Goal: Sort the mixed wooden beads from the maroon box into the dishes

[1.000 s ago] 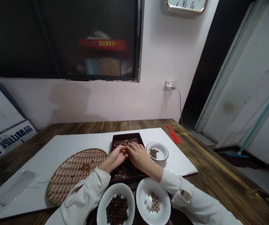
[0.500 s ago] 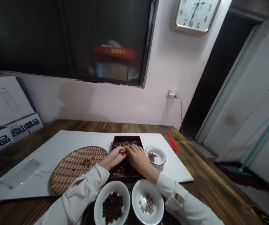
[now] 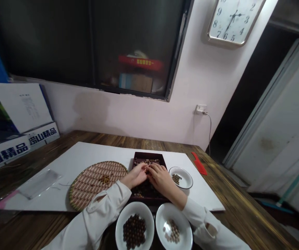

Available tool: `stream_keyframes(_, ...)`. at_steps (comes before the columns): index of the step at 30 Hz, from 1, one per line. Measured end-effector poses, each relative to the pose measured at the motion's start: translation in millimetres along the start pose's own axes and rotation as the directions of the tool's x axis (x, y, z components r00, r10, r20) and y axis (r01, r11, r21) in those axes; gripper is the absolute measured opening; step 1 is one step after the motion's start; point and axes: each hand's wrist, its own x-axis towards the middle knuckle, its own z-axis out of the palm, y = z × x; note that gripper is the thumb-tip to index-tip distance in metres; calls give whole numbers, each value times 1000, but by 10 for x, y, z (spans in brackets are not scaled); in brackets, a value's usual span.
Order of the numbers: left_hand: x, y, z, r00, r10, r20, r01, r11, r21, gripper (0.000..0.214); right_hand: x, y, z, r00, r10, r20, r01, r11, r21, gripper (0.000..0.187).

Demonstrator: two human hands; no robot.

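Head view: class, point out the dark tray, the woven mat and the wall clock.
dark tray [image 3: 149,153], head view, far rim.
woven mat [image 3: 87,184], head view, bare weave.
wall clock [image 3: 234,17], head view, its face.

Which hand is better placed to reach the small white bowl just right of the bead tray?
Right. The right hand lies over the right side of the tray, next to the small white bowl. The left hand sits on its far side and would probably have to cross over it.
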Motion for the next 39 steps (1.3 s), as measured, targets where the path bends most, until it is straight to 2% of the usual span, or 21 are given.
stream_keyframes(7, 34, -5, -23, 1000, -18, 23, 17, 999, 40, 31, -3, 5, 4, 1000, 2, 22, -1, 1000, -15, 32)
stream_keyframes(17, -23, 0, 33, 999, -29, -22, 31, 996, 83, 26, -2, 2, 18, 999, 21, 41, -21, 1000, 3, 30)
stream_keyframes(22, -34, 5, 21, 999, -49, 3, 49, 996, 69, 25, -15, 2, -15, 997, 35, 63, -35, 999, 1, 31)
stream_keyframes(34, -59, 15, 70, 998, -45, -52, 50, 994, 101, 29, -27, 19, -16, 991, 54, 120, -53, 999, -10, 36)
stream_keyframes(39, -54, 22, 44, 998, -60, -25, 62, 995, 82, 25, -24, 26, -15, 989, 68, 132, -66, 998, -16, 38)
